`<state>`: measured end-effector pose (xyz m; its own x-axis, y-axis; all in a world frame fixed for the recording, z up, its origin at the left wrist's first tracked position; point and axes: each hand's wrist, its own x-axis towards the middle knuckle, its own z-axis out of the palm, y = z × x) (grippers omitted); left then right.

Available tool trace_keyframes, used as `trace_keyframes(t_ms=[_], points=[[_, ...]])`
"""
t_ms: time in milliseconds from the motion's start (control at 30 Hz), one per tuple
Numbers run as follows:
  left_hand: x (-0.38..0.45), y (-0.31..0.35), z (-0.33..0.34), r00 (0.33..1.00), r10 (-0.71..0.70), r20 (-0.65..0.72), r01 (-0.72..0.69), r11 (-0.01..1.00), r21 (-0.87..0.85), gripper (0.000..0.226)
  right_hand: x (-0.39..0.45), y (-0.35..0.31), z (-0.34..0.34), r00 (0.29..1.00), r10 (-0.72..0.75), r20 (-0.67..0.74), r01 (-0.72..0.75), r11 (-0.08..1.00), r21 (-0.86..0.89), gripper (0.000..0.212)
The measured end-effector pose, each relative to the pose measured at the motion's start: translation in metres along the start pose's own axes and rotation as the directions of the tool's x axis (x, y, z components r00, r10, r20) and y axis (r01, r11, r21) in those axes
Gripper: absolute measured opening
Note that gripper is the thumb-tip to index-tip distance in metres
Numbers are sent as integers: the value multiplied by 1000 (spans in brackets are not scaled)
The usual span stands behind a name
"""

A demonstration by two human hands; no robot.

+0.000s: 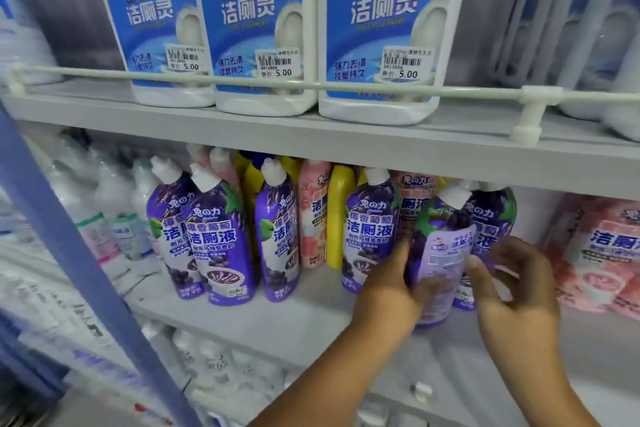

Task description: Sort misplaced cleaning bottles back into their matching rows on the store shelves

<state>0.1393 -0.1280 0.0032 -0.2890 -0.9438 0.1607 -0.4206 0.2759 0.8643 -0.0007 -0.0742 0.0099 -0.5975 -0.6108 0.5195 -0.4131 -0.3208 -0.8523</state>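
A purple grape toilet-cleaner bottle (pixel 441 253) with a white cap stands tilted on the middle shelf (pixel 294 315), its back label toward me. My left hand (pixel 394 284) grips its left side. My right hand (pixel 516 284) hovers at its right side, fingers spread, thumb touching the bottle. More purple bottles (pixel 221 239) stand in a row to the left and one (pixel 491 218) behind. Pink bottles (pixel 313 215) and yellow bottles (pixel 341 218) stand behind the purple row.
Blue-and-white Mr Puton bottles (pixel 384 28) fill the upper shelf behind a white rail (pixel 311 85). Pink refill packs (pixel 602 253) sit at the right of the middle shelf. Clear bottles (pixel 114 211) stand at the left. A blue-grey upright post (pixel 86 270) crosses the left foreground.
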Motion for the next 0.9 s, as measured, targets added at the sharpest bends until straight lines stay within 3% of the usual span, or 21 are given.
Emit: trace_keyframes(t_ms=[33, 100, 200, 267, 333, 367, 433, 533, 633, 733, 800, 900], points=[[0, 0, -5, 999, 21, 32, -24, 995, 93, 84, -5, -7, 4, 1000, -20, 9, 20, 1000, -3, 40], [-10, -1, -25, 995, 96, -16, -92, 982, 165, 67, -13, -21, 11, 997, -82, 10, 82, 997, 3, 41], [-44, -14, -74, 939, 155, -307, -158, 987, 18, 35, -26, -36, 25, 989, -113, 90, 105, 990, 92, 28], [-61, -30, -112, 853, 80, -516, -134, 989, -69, 24, -34, -45, 42, 975, -80, 205, 54, 990, 131, 18], [-68, -50, -149, 714, 39, -699, -93, 995, -40, 27, -41, -50, 69, 937, -9, 349, -31, 994, 109, 17], [-70, -56, -166, 660, 21, -751, -63, 998, -28, 33, -43, -54, 85, 916, 5, 402, -48, 994, 98, 20], [-68, -64, -192, 619, -17, -786, -6, 1000, -26, 49, -44, -69, 120, 879, -4, 476, -53, 993, 106, 29], [-56, -68, -215, 680, -6, -733, 57, 997, 45, 67, -31, -96, 170, 830, -2, 557, -36, 998, 57, 62], [-42, -69, -223, 757, 47, -651, 110, 974, 199, 76, -19, -112, 209, 782, -15, 623, 37, 999, -23, 75], [-36, -69, -226, 775, 55, -630, 142, 956, 257, 80, -23, -107, 223, 698, 29, 716, 16, 998, -56, 88], [-38, -71, -230, 781, 38, -624, 132, 966, 223, 71, -27, -98, 222, 689, 83, 720, -59, 997, -58, 85], [-45, -78, -231, 844, -58, -534, 107, 992, 61, 52, -32, -91, 212, 741, 116, 661, -116, 992, -44, 74]])
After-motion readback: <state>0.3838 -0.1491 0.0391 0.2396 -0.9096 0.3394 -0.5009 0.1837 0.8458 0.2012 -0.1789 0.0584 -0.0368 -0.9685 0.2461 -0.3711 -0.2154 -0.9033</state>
